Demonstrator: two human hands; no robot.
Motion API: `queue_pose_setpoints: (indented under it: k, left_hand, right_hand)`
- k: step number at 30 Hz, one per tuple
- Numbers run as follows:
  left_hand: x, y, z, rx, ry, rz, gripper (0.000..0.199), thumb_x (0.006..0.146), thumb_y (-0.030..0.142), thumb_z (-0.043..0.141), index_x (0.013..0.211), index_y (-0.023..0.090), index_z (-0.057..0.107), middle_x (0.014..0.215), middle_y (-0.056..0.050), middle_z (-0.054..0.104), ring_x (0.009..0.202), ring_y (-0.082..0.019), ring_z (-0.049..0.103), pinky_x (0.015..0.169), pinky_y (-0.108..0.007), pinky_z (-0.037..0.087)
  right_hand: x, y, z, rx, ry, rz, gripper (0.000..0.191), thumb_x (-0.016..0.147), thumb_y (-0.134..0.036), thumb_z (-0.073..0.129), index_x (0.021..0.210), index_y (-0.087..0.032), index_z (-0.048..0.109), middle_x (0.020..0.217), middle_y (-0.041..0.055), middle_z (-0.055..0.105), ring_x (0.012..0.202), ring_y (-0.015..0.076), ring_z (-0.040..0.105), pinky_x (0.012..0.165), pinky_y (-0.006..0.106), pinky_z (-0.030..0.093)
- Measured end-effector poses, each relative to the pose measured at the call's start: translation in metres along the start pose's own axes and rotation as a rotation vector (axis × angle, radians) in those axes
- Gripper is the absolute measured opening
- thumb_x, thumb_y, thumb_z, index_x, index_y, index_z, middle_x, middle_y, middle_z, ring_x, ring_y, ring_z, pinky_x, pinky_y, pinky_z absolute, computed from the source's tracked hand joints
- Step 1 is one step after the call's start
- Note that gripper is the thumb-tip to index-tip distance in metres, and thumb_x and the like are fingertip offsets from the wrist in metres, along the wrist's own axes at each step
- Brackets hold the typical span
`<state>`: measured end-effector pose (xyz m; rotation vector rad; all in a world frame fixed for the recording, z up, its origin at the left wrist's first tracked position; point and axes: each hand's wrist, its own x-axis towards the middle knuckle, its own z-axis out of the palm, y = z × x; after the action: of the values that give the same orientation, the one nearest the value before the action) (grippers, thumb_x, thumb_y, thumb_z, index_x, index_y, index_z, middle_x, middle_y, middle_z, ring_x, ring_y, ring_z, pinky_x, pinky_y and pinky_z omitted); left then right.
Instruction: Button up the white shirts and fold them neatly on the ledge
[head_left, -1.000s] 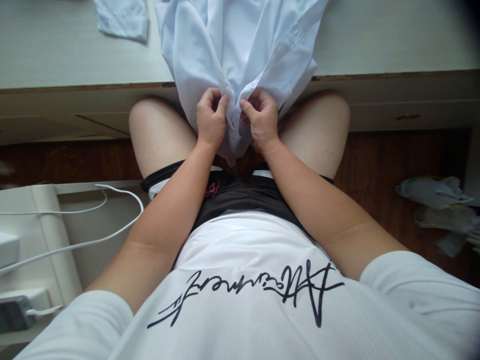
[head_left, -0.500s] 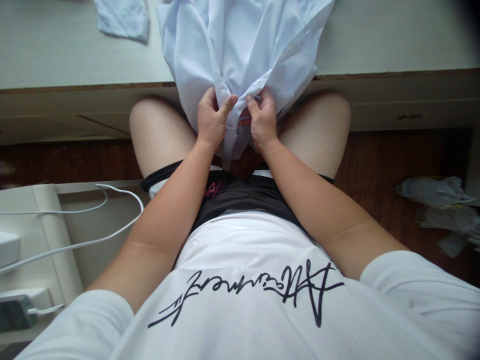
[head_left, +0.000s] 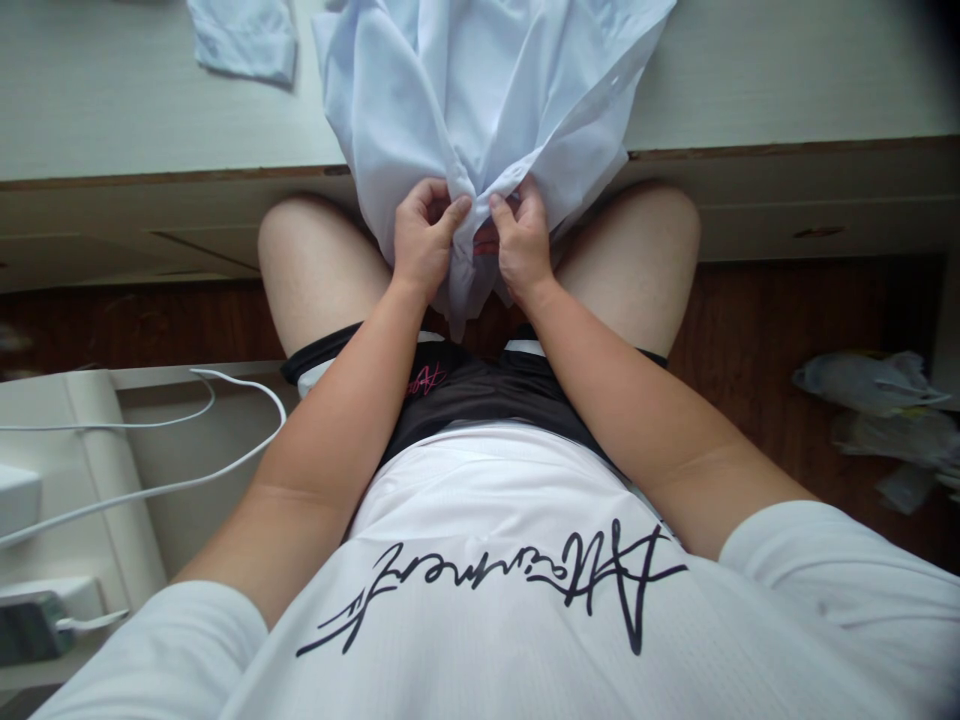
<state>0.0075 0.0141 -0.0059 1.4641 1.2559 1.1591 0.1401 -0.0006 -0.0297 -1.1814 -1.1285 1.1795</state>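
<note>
A white shirt [head_left: 480, 90] with loose folds hangs over the table's front edge, down between my knees. My left hand [head_left: 429, 235] pinches one front edge of it between thumb and fingers. On the other side, my right hand [head_left: 523, 235] is closed on the opposite edge, where small buttons or holes run up the border. The two thumbs are a short way apart, with the cloth edges meeting between them. The shirt's lower tip dangles below my hands. Some fingertips are hidden behind the fabric.
The pale table [head_left: 765, 80] spans the top, with a piece of white cloth [head_left: 244, 40] at its left. Left of me stands a light cabinet [head_left: 112, 440] with white cables [head_left: 217, 480] and a phone [head_left: 34, 628]. Plastic bags [head_left: 870, 385] lie on the floor at right.
The shirt's front edges have shifted slightly between my hands and come closer together. My left fingers have curled a little more; both hands stay at nearly the same place.
</note>
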Motion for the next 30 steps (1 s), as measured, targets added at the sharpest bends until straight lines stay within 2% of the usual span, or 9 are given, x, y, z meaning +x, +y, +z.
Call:
queue_pose_setpoints:
  k: [3, 10, 19, 24, 27, 30]
  left_hand:
    - [-0.002, 0.001, -0.001, -0.01, 0.003, 0.016, 0.043, 0.084, 0.066, 0.073, 0.083, 0.025, 0.058, 0.075, 0.001, 0.062, 0.086, -0.019, 0.065, 0.077, -0.035, 0.052]
    - [-0.003, -0.002, -0.008, 0.031, 0.16, -0.004, 0.044, 0.078, 0.056, 0.083, 0.074, 0.026, 0.051, 0.07, 0.001, 0.054, 0.082, -0.02, 0.064, 0.074, -0.033, 0.053]
    - [-0.011, 0.01, -0.003, 0.116, 0.057, 0.075, 0.032, 0.08, 0.048, 0.082, 0.078, 0.026, 0.059, 0.069, 0.0, 0.061, 0.08, -0.02, 0.065, 0.074, -0.032, 0.05]
    - [-0.008, 0.006, -0.005, 0.103, 0.02, 0.067, 0.037, 0.082, 0.055, 0.077, 0.077, 0.025, 0.057, 0.072, 0.0, 0.06, 0.082, -0.021, 0.064, 0.076, -0.034, 0.049]
    - [-0.006, 0.006, -0.007, 0.128, 0.088, 0.08, 0.036, 0.086, 0.055, 0.074, 0.077, 0.027, 0.055, 0.08, -0.003, 0.059, 0.089, -0.023, 0.062, 0.082, -0.036, 0.048]
    - [-0.003, 0.004, -0.008, 0.149, 0.24, 0.1, 0.032, 0.093, 0.049, 0.07, 0.079, 0.027, 0.051, 0.087, -0.004, 0.057, 0.093, -0.021, 0.056, 0.09, -0.037, 0.045]
  right_hand:
    - [-0.002, 0.002, 0.003, 0.016, 0.094, -0.026, 0.051, 0.089, -0.079, 0.055, 0.108, -0.032, 0.049, 0.091, -0.0022, 0.057, 0.079, 0.0147, 0.066, 0.063, 0.028, 0.061]
    - [-0.003, -0.001, 0.005, 0.059, 0.039, -0.012, 0.048, 0.089, -0.077, 0.058, 0.106, -0.032, 0.052, 0.085, -0.0033, 0.056, 0.071, 0.013, 0.066, 0.056, 0.025, 0.06]
    - [0.0, 0.007, -0.001, 0.056, 0.059, -0.002, 0.043, 0.092, -0.074, 0.056, 0.108, -0.034, 0.051, 0.092, -0.0023, 0.06, 0.073, 0.0128, 0.068, 0.052, 0.023, 0.059]
    - [0.003, 0.014, -0.003, 0.088, 0.137, 0.002, 0.044, 0.091, -0.073, 0.057, 0.107, -0.033, 0.048, 0.096, -0.0024, 0.06, 0.076, 0.0148, 0.071, 0.052, 0.025, 0.059]
    - [0.004, 0.015, -0.004, 0.088, 0.097, 0.006, 0.046, 0.092, -0.075, 0.054, 0.114, -0.036, 0.048, 0.095, -0.0018, 0.061, 0.079, 0.0169, 0.072, 0.057, 0.029, 0.061]
    - [0.005, 0.015, -0.006, 0.074, 0.094, -0.004, 0.05, 0.091, -0.08, 0.048, 0.116, -0.037, 0.044, 0.098, -0.0017, 0.06, 0.074, 0.0166, 0.072, 0.052, 0.029, 0.057]
